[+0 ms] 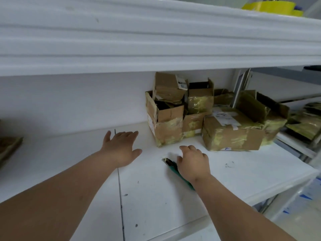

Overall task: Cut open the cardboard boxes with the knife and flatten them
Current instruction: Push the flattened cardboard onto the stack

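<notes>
Several taped cardboard boxes stand at the back right of the white shelf (173, 197). The nearest are an open-topped box (166, 129) and a sealed box (231, 134) with a label. My left hand (119, 146) reaches forward over the shelf with straight, spread fingers, a short way left of the open-topped box and holding nothing. My right hand (192, 162) lies palm down on a green-handled knife (171, 165) that rests on the shelf. The blade tip sticks out to the hand's left and the handle runs back under my wrist. The fingers are loosely bent, not wrapped round the knife.
A thick white upper shelf (156, 40) overhangs close above, with a yellow tape roll (271, 6) on top. Flattened taped cardboard (305, 122) lies on a lower rack at the right. Another piece of cardboard (8, 148) sits at the left edge. A metal upright (240, 87) rises behind the boxes.
</notes>
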Available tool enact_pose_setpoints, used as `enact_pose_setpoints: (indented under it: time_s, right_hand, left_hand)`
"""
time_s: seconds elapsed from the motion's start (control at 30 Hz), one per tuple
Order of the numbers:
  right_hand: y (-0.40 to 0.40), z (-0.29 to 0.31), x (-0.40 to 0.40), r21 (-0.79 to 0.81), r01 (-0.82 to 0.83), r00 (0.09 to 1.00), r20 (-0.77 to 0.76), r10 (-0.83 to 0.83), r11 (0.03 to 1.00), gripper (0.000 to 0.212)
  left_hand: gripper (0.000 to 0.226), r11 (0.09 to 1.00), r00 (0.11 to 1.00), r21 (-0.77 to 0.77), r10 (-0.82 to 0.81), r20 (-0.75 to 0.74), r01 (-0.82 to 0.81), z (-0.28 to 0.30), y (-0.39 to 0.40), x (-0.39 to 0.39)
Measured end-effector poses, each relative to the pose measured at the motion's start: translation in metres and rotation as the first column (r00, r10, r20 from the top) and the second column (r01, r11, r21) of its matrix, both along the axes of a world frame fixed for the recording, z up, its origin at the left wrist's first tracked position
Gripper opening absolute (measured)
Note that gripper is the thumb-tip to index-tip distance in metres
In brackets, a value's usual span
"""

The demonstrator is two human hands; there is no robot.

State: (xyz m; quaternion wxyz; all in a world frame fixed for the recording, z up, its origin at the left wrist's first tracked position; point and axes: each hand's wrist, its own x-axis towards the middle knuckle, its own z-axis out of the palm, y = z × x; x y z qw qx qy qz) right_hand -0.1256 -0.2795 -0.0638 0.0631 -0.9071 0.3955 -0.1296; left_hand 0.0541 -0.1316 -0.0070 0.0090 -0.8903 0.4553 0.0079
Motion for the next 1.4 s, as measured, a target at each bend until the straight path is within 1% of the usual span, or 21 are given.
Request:
enact_pose_setpoints:
  time_s: [0.17, 0.23, 0.33, 0.4, 0.43, 0.5, 0.57, 0.63, 0.7, 0.8, 0.83, 0.9, 0.93, 1.0, 1.03, 1.1, 1.13, 1.2, 1.23, 1.3, 1.4]
  right_hand:
    - [-0.020, 0.017, 0.011, 0.062, -0.039, 0.975, 0.220, 0.024, 0.997, 0.045]
    - [-0.033, 0.026, 0.015, 0.053, -0.058, 0.954, 0.297, 0.040, 0.997, 0.043]
    - [-0.060, 0.045, 0.024, 0.073, -0.098, 0.922, 0.381, 0.063, 0.992, 0.039]
    - [-0.080, 0.062, 0.031, 0.116, -0.124, 0.904, 0.422, 0.064, 0.985, 0.044]
    - [-0.089, 0.070, 0.035, 0.136, -0.141, 0.896, 0.438, 0.068, 0.981, 0.048]
    - [-0.105, 0.086, 0.042, 0.121, -0.184, 0.887, 0.449, 0.111, 0.975, 0.053]
    - [-0.118, 0.098, 0.051, 0.090, -0.202, 0.902, 0.406, 0.149, 0.975, 0.056]
    - [-0.129, 0.107, 0.063, 0.095, -0.207, 0.918, 0.364, 0.160, 0.974, 0.061]
    - [-0.137, 0.113, 0.074, 0.155, -0.244, 0.907, 0.385, 0.168, 0.957, 0.067]
    - [-0.148, 0.121, 0.086, 0.343, -0.326, 0.844, 0.526, 0.108, 0.881, 0.070]
    - [-0.151, 0.124, 0.089, 0.376, -0.341, 0.832, 0.547, 0.090, 0.862, 0.068]
    - [-0.154, 0.128, 0.092, 0.417, -0.359, 0.826, 0.558, 0.076, 0.835, 0.065]
    - [-0.155, 0.128, 0.093, 0.430, -0.367, 0.824, 0.562, 0.073, 0.825, 0.064]
    - [-0.156, 0.125, 0.094, 0.442, -0.384, 0.811, 0.581, 0.068, 0.811, 0.063]
    - [-0.156, 0.124, 0.094, 0.446, -0.393, 0.797, 0.602, 0.056, 0.804, 0.062]
    - [-0.156, 0.122, 0.091, 0.462, -0.426, 0.748, 0.663, 0.016, 0.778, 0.064]
    - [-0.156, 0.122, 0.089, 0.463, -0.447, 0.719, 0.695, -0.001, 0.765, 0.065]
    - [-0.152, 0.125, 0.085, 0.435, -0.497, 0.650, 0.760, -0.009, 0.751, 0.066]
    - [-0.147, 0.127, 0.082, 0.408, -0.521, 0.613, 0.790, -0.003, 0.750, 0.063]
    - [-0.135, 0.132, 0.078, 0.345, -0.564, 0.547, 0.837, 0.027, 0.750, 0.059]
    - [-0.116, 0.137, 0.078, 0.251, -0.585, 0.492, 0.866, 0.091, 0.771, 0.056]
  left_hand:
    - [0.072, 0.996, 0.999, -0.092, 0.004, -0.042, -0.008, 0.014, -0.030, 0.000]
    - [0.073, 0.988, 0.998, -0.153, 0.013, -0.068, -0.024, 0.021, -0.042, 0.001]
    - [0.073, 0.962, 0.994, -0.263, 0.052, -0.100, -0.077, 0.033, -0.063, 0.005]
    - [0.074, 0.943, 0.989, -0.311, 0.089, -0.115, -0.121, 0.044, -0.078, 0.007]
    - [0.075, 0.940, 0.989, -0.315, 0.108, -0.096, -0.133, 0.050, -0.085, 0.007]
    - [0.074, 0.945, 0.990, -0.297, 0.140, -0.024, -0.141, 0.062, -0.098, 0.005]
    - [0.071, 0.956, 0.984, -0.258, 0.165, 0.064, -0.143, 0.072, -0.109, 0.001]
    - [0.069, 0.962, 0.977, -0.220, 0.190, 0.101, -0.164, 0.079, -0.119, -0.003]
    - [0.069, 0.958, 0.972, -0.201, 0.224, 0.076, -0.205, 0.083, -0.129, -0.004]
    - [0.075, 0.932, 0.965, -0.251, 0.260, -0.039, -0.261, 0.091, -0.144, -0.002]
    - [0.077, 0.914, 0.962, -0.300, 0.251, -0.109, -0.273, 0.095, -0.149, -0.002]
    - [0.074, 0.855, 0.920, -0.414, 0.167, -0.354, -0.314, 0.102, -0.158, -0.008]
    - [0.066, 0.815, 0.874, -0.464, 0.102, -0.475, -0.347, 0.103, -0.162, -0.011]
    - [0.043, 0.731, 0.809, -0.550, 0.003, -0.588, -0.403, 0.105, -0.168, -0.013]
    - [0.040, 0.692, 0.794, -0.587, -0.032, -0.608, -0.421, 0.106, -0.168, -0.013]
    - [0.046, 0.603, 0.758, -0.641, -0.091, -0.646, -0.475, 0.110, -0.168, -0.013]
    - [0.042, 0.552, 0.733, -0.656, -0.114, -0.671, -0.515, 0.113, -0.168, -0.014]
    - [0.013, 0.457, 0.695, -0.674, -0.153, -0.703, -0.581, 0.120, -0.163, -0.018]
    - [0.008, 0.420, 0.692, -0.683, -0.160, -0.704, -0.597, 0.122, -0.161, -0.018]
    - [0.009, 0.373, 0.708, -0.713, -0.177, -0.683, -0.594, 0.124, -0.155, -0.017]
    - [0.010, 0.316, 0.723, -0.734, -0.177, -0.668, -0.601, 0.128, -0.138, -0.021]
